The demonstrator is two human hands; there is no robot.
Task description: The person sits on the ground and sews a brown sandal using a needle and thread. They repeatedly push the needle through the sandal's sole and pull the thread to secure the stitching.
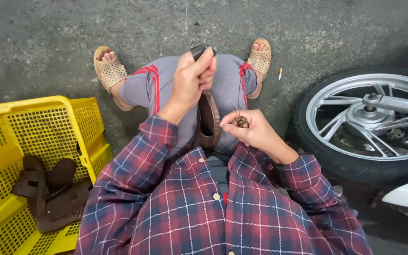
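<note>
- The person sits low on the grey concrete floor [48,28], knees up, in a red and blue checked shirt [190,208] and grey trousers with red stripes [140,87].
- The left hand [192,78] is closed tight around a small dark rounded thing [199,49], held up over the knees.
- The right hand [256,130] pinches a little brown round piece [242,122] between thumb and finger, near the lap.
- A thin dark thread [238,97] runs up from that little piece, so the sewing or stringing work looks to be under way, not finished.
- A brown leather strap piece [209,118] lies on the lap between the two hands.
- More brown leather sandal parts [48,189] wait in the yellow plastic crate [34,106] on the near left, so it looks like more work is left.
- On the right is a black tyre with a silver wheel [360,118]. A small white stub [280,73] lies on the floor by the far foot.
- Hard to see: what the dark thing in the left hand is, since fingers cover most of it.
- I cannot tell where the thread ends, or if it goes through the strap.
- The crate and wheel are cut off at the edges.
</note>
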